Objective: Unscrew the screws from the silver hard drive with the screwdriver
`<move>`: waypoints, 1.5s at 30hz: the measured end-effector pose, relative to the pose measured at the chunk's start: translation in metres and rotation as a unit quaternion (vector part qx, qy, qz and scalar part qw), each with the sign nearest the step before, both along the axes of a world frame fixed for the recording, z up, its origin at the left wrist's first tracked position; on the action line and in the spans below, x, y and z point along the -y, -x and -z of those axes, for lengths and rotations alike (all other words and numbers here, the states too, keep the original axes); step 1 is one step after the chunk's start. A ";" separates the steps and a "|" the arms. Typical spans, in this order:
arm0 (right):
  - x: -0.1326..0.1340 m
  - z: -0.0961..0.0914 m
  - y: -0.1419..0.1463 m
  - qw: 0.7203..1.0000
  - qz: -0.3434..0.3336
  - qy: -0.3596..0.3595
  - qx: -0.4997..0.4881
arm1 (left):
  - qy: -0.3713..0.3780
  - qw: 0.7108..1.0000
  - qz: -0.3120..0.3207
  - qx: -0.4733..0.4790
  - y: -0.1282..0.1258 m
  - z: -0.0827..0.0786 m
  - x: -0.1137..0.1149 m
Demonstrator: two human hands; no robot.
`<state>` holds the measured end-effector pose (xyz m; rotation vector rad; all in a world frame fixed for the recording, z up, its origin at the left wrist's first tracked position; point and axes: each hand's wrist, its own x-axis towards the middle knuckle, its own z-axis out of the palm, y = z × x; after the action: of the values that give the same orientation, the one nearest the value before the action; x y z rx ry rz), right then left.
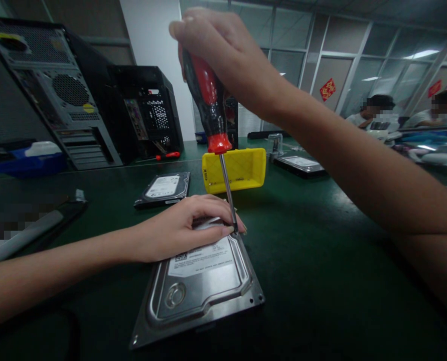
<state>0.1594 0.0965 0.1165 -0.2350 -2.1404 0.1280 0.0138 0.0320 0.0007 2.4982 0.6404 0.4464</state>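
Observation:
A silver hard drive [200,286] with a white label lies flat on the green table in front of me. My right hand [215,45] is wrapped round the top of a red and black screwdriver [209,95], held nearly upright. Its metal shaft runs down to the drive's far right edge, where the tip is hidden by fingers. My left hand [193,225] rests across the drive's label, thumb and fingertips closed about the lower end of the shaft. Whether a screw sits under the tip I cannot tell.
Behind the drive stands a yellow plastic bin [246,170]. Two more hard drives lie on the table, one at left [163,188], one at right [300,164]. Computer cases [76,95] stand at the back left, near a red-handled screwdriver [168,156]. People [377,113] sit far right.

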 end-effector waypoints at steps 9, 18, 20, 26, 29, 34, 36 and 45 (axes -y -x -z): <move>0.002 0.004 -0.001 0.999 0.041 0.002 0.001 | 0.003 1.000 0.001 0.003 0.000 -0.001 0.000; -0.010 0.011 0.001 0.995 0.087 0.031 -0.032 | -0.003 1.000 0.000 0.006 -0.002 -0.002 0.000; -0.007 0.008 -0.001 0.997 0.062 0.019 -0.029 | -0.002 1.000 0.000 0.007 -0.001 -0.002 0.001; 0.013 -0.002 -0.002 0.999 0.039 -0.001 -0.007 | 0.006 1.000 -0.004 0.006 -0.001 0.000 -0.001; 0.016 -0.002 -0.002 0.999 0.037 -0.005 -0.003 | 0.006 1.000 -0.004 0.006 -0.002 0.000 -0.002; 0.013 -0.003 -0.001 1.000 0.030 -0.008 0.001 | 0.008 1.000 -0.003 0.002 -0.001 -0.001 -0.001; 0.011 -0.003 -0.001 1.000 0.027 -0.009 -0.001 | 0.008 1.000 -0.002 0.003 -0.001 -0.001 0.000; 0.015 -0.001 -0.002 1.000 0.017 -0.009 -0.012 | 0.015 1.000 -0.007 0.007 -0.002 -0.001 0.000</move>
<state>0.1614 0.0819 0.1176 -0.2589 -2.1112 0.0910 0.0158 0.0322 0.0018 2.4626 0.6539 0.4544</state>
